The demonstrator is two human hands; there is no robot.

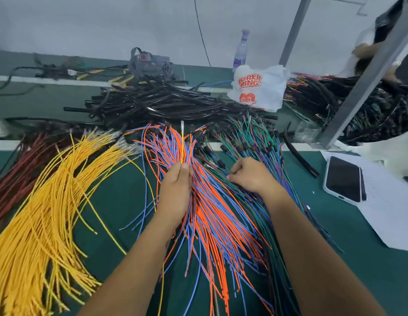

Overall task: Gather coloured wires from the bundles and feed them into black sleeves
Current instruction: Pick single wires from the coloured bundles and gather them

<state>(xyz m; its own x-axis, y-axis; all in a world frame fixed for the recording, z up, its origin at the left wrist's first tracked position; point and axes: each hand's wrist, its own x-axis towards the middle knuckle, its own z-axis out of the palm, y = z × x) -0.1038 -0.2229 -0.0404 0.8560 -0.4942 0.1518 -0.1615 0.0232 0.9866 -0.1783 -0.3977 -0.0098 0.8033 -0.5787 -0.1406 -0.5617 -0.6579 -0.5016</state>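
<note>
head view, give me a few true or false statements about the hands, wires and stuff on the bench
1. The left hand holds a single yellow wire upright. True.
2. The right hand is lifting a black sleeve. False: its fingers rest on the green and blue wires.
3. The phone lies screen up on the right. True.
4. The yellow wire bundle lies right of the orange and blue wires. False: it lies left of them.
5. The black sleeves are piled beyond the wires. True.
</note>
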